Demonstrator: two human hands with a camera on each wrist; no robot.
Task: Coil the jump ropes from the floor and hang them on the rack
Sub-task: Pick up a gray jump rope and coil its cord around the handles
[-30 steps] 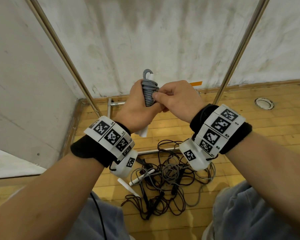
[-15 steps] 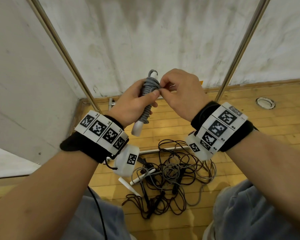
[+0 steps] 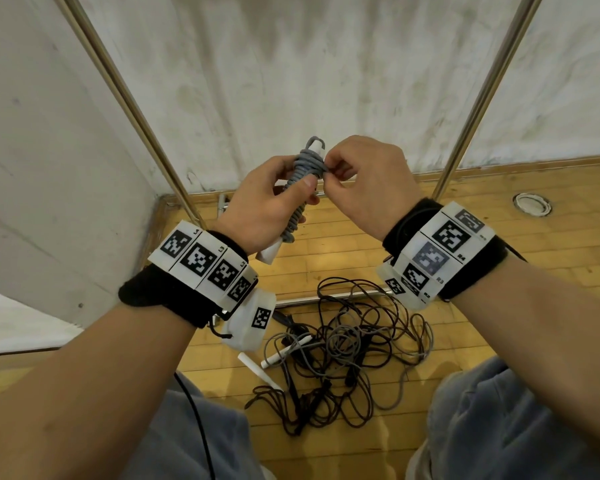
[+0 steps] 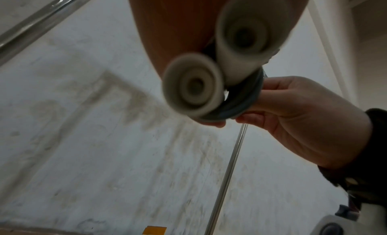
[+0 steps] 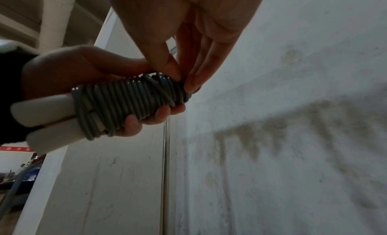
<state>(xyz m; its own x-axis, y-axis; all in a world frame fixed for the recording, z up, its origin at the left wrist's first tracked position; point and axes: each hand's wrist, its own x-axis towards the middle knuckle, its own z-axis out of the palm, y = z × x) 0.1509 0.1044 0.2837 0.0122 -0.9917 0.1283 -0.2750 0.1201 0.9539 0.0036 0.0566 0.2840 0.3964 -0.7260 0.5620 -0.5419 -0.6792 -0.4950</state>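
The left hand (image 3: 264, 206) was wrapped around the grey coiled jump rope (image 3: 303, 178), thumb laid across the turns and fingers curled beneath, evidently to keep the windings from slackening. The right hand (image 3: 368, 181) pinched the topmost turns between thumb and fingertips (image 5: 178, 74), a grip that suited tucking or locking the free end; whether the end was already secured could not be told. The cord was wound around the two white handles (image 5: 45, 121), held side by side, so the bundle formed one stiff rod. Its long axis ran steeply, the handle butts pointing down toward the left wrist and the looped top (image 3: 316, 143) pointing up and away toward the wall (image 3: 326, 64). The bundle was held in the air at chest level, between the two slanting metal rack poles (image 3: 478, 109), well above the rack's floor bar (image 3: 305, 299). Below the bundle and nearer the person, a tangled pile of dark and grey ropes (image 3: 340, 355) lay on the wooden floor (image 3: 499, 271), touching that floor bar, with loose white handles (image 3: 257, 368) on the pile's left. Judged from this, one rope was nearly ready for hanging and the rest remained uncoiled.
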